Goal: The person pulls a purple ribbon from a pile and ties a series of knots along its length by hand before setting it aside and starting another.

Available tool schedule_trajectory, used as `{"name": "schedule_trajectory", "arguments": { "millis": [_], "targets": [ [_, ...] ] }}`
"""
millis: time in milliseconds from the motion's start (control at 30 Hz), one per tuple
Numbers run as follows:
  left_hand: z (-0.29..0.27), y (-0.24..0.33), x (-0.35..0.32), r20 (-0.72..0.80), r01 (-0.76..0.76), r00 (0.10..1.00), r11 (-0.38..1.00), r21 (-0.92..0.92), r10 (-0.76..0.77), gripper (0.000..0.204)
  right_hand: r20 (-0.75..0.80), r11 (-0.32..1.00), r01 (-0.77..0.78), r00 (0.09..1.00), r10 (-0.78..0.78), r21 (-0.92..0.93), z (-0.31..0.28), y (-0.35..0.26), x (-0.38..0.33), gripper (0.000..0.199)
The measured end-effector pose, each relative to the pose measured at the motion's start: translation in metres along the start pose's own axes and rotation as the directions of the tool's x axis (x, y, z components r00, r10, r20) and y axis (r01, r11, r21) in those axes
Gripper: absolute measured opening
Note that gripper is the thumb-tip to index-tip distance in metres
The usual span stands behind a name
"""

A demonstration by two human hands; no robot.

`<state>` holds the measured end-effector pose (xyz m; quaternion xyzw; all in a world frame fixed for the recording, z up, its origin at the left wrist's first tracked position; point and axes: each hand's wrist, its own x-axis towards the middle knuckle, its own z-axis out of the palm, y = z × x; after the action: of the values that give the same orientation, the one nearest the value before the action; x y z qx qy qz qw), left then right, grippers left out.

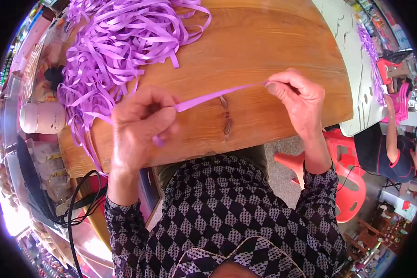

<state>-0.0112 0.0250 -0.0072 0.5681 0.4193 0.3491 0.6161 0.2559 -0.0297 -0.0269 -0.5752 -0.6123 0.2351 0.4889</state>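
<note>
A purple ribbon [213, 96] is stretched between my two hands above the wooden table [273, 41]. My left hand [141, 116] pinches its wider-looking end between thumb and fingers, and a short bit of purple shows below that thumb. On the other side my right hand [299, 95] is closed on the opposite end, which looks thin, seen nearly edge-on. Beyond and beside my left hand lies a big tangled heap of purple ribbons [120, 46], some strands trailing over the table's near left edge.
A white marble-look table [343, 37] adjoins on the right, with more purple ribbons [370, 60] at its far edge. Another person [389, 148] sits there. Red plastic chairs [350, 190] stand at my right. A whitish container [42, 117] and black cables [74, 208] are at the left.
</note>
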Motion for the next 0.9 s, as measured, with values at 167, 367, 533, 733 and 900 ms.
{"name": "schedule_trajectory", "arguments": {
  "millis": [167,367,533,733,900],
  "targets": [
    [0.009,-0.004,0.003,0.274,0.251,0.913,0.945,0.209,-0.303,0.021,-0.168,0.993,-0.024,0.985,0.044,0.118,0.007,0.0,0.002,0.004],
    [0.015,0.002,0.012,0.415,0.326,0.9,0.835,-0.443,-0.131,0.029,0.176,0.747,0.466,0.882,-0.438,-0.475,0.029,0.0,-0.008,0.014],
    [0.033,-0.004,0.009,0.345,0.282,0.931,0.833,-0.475,-0.119,0.038,0.259,0.692,0.641,0.768,-0.586,-0.331,0.053,-0.03,-0.022,0.024],
    [0.033,-0.01,-0.001,0.409,0.324,0.891,0.909,-0.263,-0.199,0.032,0.075,0.756,0.544,0.826,-0.559,-0.363,0.047,-0.03,-0.009,0.026],
    [0.038,-0.006,-0.001,0.345,0.356,0.899,0.908,-0.22,-0.269,0.016,-0.058,0.966,0.113,0.993,-0.103,0.231,0.07,-0.029,-0.027,0.006]
  ]
}}
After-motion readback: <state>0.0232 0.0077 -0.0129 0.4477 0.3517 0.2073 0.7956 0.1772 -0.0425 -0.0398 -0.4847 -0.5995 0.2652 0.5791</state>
